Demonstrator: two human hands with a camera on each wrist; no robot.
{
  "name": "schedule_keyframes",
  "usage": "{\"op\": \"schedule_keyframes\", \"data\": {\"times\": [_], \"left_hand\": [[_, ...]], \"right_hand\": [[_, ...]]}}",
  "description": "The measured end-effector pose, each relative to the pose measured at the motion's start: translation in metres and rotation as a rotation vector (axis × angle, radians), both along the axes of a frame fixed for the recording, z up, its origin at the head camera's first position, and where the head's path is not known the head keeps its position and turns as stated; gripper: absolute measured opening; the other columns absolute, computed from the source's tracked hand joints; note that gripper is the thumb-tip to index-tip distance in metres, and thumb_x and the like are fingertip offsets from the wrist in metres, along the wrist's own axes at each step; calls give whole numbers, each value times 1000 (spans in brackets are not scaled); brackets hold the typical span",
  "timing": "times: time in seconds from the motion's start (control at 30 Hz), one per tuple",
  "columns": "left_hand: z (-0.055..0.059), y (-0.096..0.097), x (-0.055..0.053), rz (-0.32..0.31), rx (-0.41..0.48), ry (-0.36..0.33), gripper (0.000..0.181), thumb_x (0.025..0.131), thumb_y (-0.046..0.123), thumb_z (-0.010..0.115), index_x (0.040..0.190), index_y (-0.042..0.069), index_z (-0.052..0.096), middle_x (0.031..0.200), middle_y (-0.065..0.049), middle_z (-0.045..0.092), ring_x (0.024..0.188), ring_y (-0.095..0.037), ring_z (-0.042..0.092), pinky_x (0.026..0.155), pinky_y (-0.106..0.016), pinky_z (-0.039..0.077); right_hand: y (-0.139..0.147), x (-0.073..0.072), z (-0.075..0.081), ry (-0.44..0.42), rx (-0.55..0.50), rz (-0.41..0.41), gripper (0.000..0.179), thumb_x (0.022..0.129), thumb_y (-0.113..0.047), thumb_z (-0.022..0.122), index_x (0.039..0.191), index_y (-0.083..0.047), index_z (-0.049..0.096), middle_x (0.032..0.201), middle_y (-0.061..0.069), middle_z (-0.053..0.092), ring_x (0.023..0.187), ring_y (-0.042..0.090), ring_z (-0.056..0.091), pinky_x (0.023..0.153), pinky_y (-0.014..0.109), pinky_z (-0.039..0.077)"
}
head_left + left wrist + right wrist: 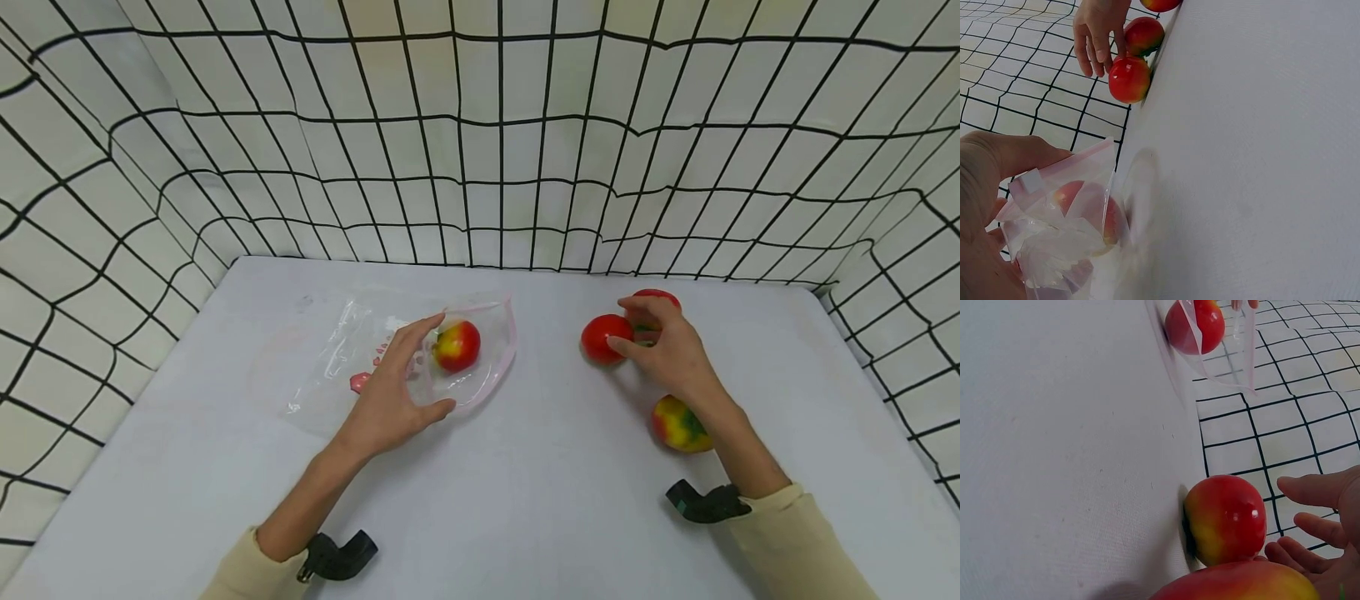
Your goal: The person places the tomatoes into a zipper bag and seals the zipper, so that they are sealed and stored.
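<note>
A clear plastic bag (487,385) with a pink rim lies on the table, its mouth facing right. One red-and-yellow apple (457,346) is in its mouth. My left hand (386,400) spreads thumb and fingers across the bag's opening, touching the raised upper layer. To the right, my right hand (667,346) reaches over a red apple (602,339), thumb and fingers apart around its near side. Another red apple (657,294) is partly hidden behind those fingers. Under the right forearm sits a yellow, red and green apple (678,425), partly covered.
Black grid netting (480,150) rises behind the white table (525,500) and along both sides. Red print (360,382) marks the bag's left part. Black wrist cameras (341,557) are fixed at both cream sleeves (802,542).
</note>
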State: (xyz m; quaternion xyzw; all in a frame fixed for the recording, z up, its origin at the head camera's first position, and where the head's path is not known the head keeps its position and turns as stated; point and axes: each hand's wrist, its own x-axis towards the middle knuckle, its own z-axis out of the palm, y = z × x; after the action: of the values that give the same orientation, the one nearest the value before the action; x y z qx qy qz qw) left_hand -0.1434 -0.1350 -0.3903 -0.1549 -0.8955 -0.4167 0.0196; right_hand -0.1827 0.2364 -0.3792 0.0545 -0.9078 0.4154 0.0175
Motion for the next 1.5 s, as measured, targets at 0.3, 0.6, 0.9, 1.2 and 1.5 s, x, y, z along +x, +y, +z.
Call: {"op": "schedule_keyframes", "data": {"times": [0.3,0.6,0.9,1.2,1.5], "left_hand": [[0,2,0,-1,-13,1,111,70,14,93,162,29,33,166,-4,37,152,-31,39,102,-59,57],[0,2,0,2,-18,-2,112,69,14,93,162,29,33,166,-4,37,152,-31,39,102,-58,57],[-1,4,-2,-24,-7,-15,110,72,15,92,163,31,32,167,-1,36,152,-29,39,106,-59,55],[1,0,0,-3,-21,-21,111,72,15,92,163,31,32,167,-2,36,152,-30,39,104,-58,56],[-2,-2,0,-3,-7,-15,110,72,15,92,163,31,32,168,-1,36,152,-30,39,105,-59,56]], "right_hand": [[-1,-2,0,-30,1,41,65,90,-16,81,147,-5,52,146,23,55,133,43,57,108,58,54],[-5,-5,-5,-18,46,84,75,86,-13,84,151,-3,48,147,23,56,132,42,56,103,59,57],[-5,-3,-4,-42,5,49,77,86,-16,85,152,-6,48,149,22,55,137,42,52,106,60,55],[-8,-8,-11,-23,-18,86,79,84,-12,86,152,-5,46,150,22,51,137,43,52,105,60,55],[-13,-8,-10,-77,28,73,72,86,-13,84,149,-4,49,149,24,49,134,45,53,100,61,58]]}}
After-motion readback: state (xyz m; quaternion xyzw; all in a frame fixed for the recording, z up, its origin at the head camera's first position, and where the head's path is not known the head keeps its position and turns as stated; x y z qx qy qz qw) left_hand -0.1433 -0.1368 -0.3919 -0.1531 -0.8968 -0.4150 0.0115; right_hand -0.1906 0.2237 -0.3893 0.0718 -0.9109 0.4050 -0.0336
